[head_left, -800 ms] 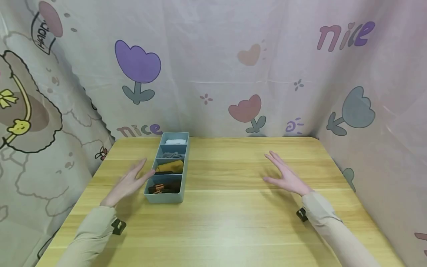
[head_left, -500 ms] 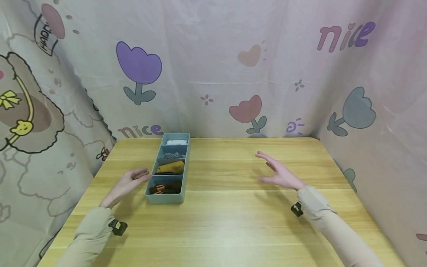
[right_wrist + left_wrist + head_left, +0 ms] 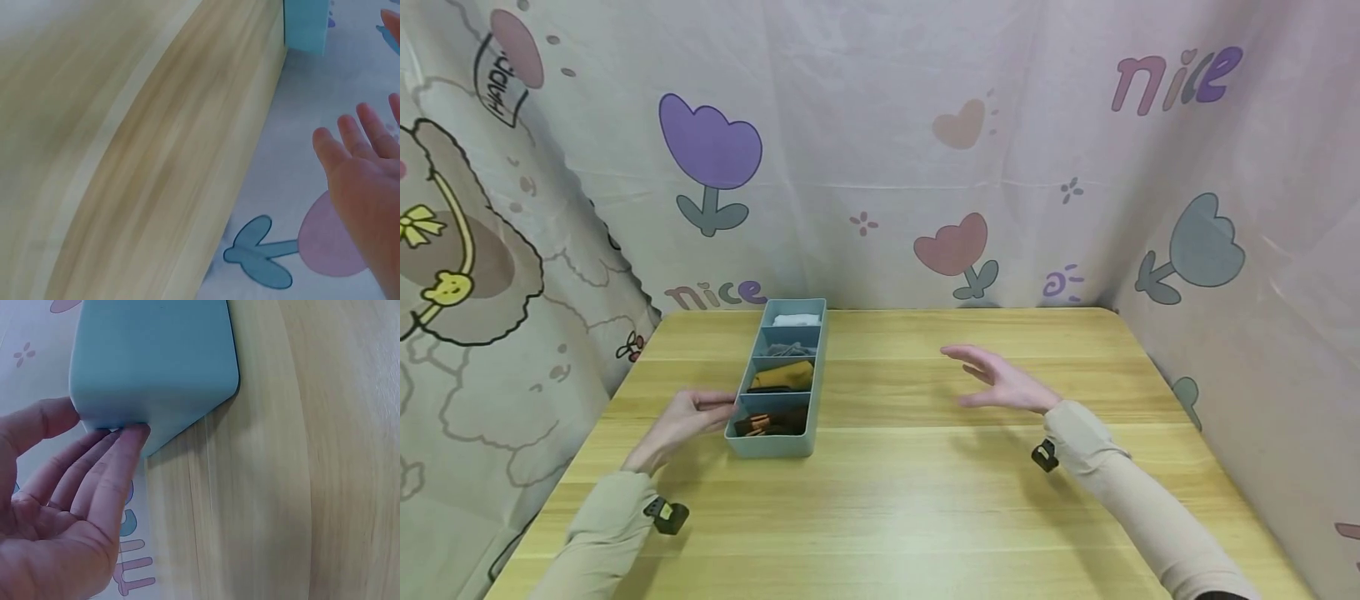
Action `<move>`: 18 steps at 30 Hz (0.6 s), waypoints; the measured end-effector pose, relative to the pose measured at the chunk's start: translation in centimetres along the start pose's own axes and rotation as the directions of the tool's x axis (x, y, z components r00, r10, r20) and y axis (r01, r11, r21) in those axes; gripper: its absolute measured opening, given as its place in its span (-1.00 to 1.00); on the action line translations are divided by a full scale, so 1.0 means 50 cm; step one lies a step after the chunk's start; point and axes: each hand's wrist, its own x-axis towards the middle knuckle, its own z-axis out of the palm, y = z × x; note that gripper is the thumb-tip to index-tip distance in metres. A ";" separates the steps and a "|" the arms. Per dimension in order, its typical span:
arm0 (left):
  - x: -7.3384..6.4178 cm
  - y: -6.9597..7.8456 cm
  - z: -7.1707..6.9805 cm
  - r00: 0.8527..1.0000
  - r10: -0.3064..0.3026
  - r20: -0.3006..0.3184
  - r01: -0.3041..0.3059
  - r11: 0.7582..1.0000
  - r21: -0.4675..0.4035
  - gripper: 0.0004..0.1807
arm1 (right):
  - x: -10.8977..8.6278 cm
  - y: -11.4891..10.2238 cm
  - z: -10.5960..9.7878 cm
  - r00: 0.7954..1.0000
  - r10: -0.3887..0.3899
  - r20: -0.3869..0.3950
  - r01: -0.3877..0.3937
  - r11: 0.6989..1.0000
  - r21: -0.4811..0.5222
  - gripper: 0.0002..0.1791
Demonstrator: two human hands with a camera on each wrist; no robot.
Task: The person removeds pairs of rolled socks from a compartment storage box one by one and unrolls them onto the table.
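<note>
A blue-grey storage box (image 3: 772, 447) with several compartments in a row stands left of the table's middle. From front to back it holds a dark brown bundle with orange stripes (image 3: 760, 423), a mustard-yellow folded cloth (image 3: 784, 376), a grey bundle (image 3: 790, 349) and a white bundle (image 3: 796, 320). My left hand (image 3: 679, 427) touches the box's left wall near the front; in the left wrist view its nearly straight fingertips meet the wall and the thumb (image 3: 47, 422) lies at its edge. My right hand (image 3: 1003, 386) hovers over the table to the right, fingers spread and holding nothing.
The box stands on a light wooden table (image 3: 910, 500), close to its back edge. A printed curtain (image 3: 850, 125) hangs behind the table and along both sides. A small black device (image 3: 668, 515) is strapped at the left wrist, another device (image 3: 1045, 455) at the right.
My left hand has come down against the box's left wall, its fingers drawing closer together. My right hand has moved left toward the box. The box has stayed in place.
</note>
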 end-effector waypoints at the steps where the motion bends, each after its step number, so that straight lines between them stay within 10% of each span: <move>1: 0.000 -0.001 0.000 1.000 0.002 0.001 -0.002 1.000 -0.002 -0.45 | 0.005 -0.001 0.002 1.000 -0.004 0.011 0.004 1.000 0.006 -0.07; 18: 0.018 0.023 0.059 0.996 0.045 0.082 -0.036 0.993 -0.115 -0.49 | 0.122 -0.035 0.089 0.977 -0.120 0.176 0.106 0.991 0.085 -0.19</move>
